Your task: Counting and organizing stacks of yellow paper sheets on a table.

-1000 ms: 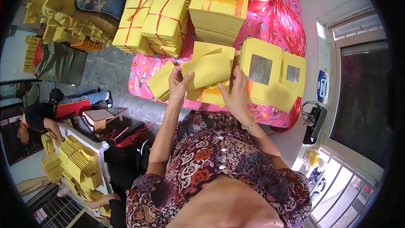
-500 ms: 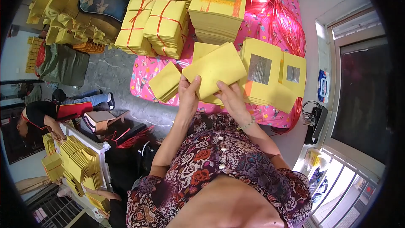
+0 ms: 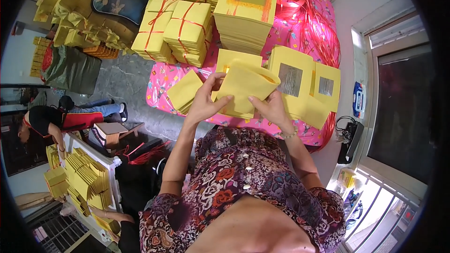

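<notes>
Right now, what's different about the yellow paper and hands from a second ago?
The right hand took hold of the yellow paper; the left hand held it already. The paper moved rightward, and its upper right, flat before, now bulges in a curve. The tied bundles stayed put.

Left hand (image 3: 205,102): free cloth (image 3: 211,62), then bundles (image 3: 187,26)

On my head feed, I record both hands gripping a curled yellow paper (image 3: 247,86), the left hand (image 3: 206,100) at its left edge, the right hand (image 3: 273,108) at its lower right. Beyond, on a pink patterned cloth (image 3: 159,78), I note ribbon-tied yellow bundles (image 3: 188,24), a tall yellow stack (image 3: 244,28) and loose red strands (image 3: 313,33). At far left, a co-worker (image 3: 46,119) leans over further yellow stacks (image 3: 89,173).
</notes>
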{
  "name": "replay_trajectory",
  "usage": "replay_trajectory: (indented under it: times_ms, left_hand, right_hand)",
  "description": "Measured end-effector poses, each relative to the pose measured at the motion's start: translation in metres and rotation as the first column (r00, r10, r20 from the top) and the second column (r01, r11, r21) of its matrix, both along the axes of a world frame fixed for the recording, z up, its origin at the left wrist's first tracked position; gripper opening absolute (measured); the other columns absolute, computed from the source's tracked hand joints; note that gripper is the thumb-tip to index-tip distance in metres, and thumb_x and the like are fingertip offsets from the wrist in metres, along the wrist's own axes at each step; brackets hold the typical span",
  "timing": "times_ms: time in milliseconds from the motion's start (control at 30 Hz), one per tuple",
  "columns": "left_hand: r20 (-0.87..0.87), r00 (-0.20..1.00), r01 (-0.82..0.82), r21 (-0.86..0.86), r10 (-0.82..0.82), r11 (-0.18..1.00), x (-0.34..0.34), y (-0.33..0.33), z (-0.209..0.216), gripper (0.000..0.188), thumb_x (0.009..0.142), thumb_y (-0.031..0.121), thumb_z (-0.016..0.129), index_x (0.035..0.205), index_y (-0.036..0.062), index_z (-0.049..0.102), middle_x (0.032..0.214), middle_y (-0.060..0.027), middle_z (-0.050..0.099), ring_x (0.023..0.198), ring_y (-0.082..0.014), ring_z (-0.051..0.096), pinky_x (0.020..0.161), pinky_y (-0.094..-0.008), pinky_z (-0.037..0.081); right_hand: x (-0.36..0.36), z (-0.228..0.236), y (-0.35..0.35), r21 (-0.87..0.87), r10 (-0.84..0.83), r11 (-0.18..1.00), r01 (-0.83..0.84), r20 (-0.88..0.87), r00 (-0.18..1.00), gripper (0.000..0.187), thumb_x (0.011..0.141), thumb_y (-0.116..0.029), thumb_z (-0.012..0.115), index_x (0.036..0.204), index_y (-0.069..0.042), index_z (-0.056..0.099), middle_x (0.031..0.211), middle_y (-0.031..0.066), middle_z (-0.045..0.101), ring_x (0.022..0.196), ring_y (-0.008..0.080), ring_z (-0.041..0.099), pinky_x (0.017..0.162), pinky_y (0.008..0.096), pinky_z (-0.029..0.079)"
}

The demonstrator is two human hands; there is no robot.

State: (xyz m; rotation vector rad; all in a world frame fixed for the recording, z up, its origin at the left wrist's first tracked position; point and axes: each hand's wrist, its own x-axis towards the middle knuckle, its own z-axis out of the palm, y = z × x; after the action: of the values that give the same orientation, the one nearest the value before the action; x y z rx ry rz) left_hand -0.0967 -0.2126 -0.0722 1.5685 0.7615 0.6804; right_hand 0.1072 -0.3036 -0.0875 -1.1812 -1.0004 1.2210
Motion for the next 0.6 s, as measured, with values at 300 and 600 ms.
replay_trajectory:
  times_ms: [300,600]
  left_hand:
    - [0.207,0.964,-0.157,-0.063,0.167,0.986,0.035,-0.023,0.009,0.037,0.091,0.010,0.060,0.124,-0.0007,0.046,0.105,-0.0101,0.063,0.096,-0.0143,0.060,0.083,-0.0287,0.048]
    - [0.167,0.962,-0.222,0.012,0.217,0.975,0.047,-0.027,0.017,0.031,0.092,0.009,0.058,0.119,-0.0022,0.047,0.102,-0.0106,0.064,0.093,-0.0140,0.060,0.080,-0.0286,0.049]
  right_hand:
    - [-0.002,0.006,0.000,0.033,-0.001,0.999,0.003,-0.066,0.998,0.039,0.088,-0.005,0.063,0.124,0.002,0.049,0.114,0.0085,0.062,0.102,0.0132,0.059,0.086,0.0281,0.049]
    - [-0.007,0.007,0.000,0.021,-0.093,0.995,0.098,-0.167,0.982,0.037,0.092,-0.009,0.060,0.124,0.002,0.047,0.113,0.0087,0.062,0.102,0.0127,0.059,0.087,0.0283,0.048]
